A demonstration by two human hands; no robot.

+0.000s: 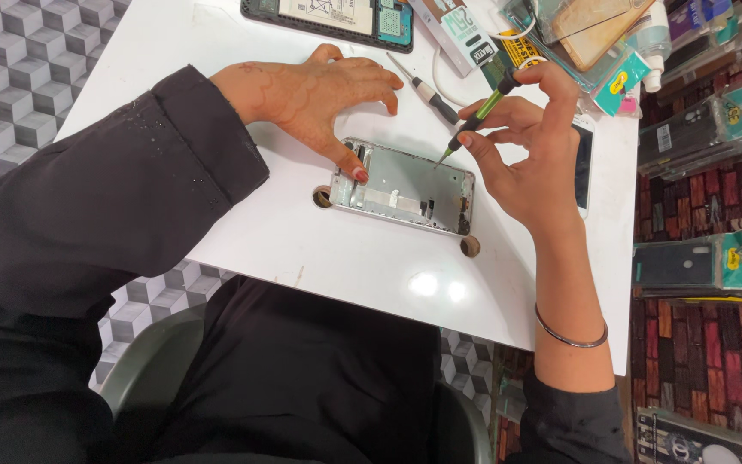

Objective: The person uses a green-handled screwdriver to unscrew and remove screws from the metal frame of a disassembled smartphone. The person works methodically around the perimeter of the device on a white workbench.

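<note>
An opened silver phone frame (404,187) lies face down on the white table (302,249), its inner parts showing. My left hand (315,94) rests flat beside its upper left corner, and the thumb presses on the frame's left edge. My right hand (530,142) grips a green-handled screwdriver (478,116) with its tip on the frame's upper right area.
A second screwdriver (427,90) lies behind the frame. Another opened phone (332,17) sits at the table's far edge, next to packets and a white cable (508,39). A white phone (584,163) lies under my right hand. Packaged phone cases (706,129) hang at right.
</note>
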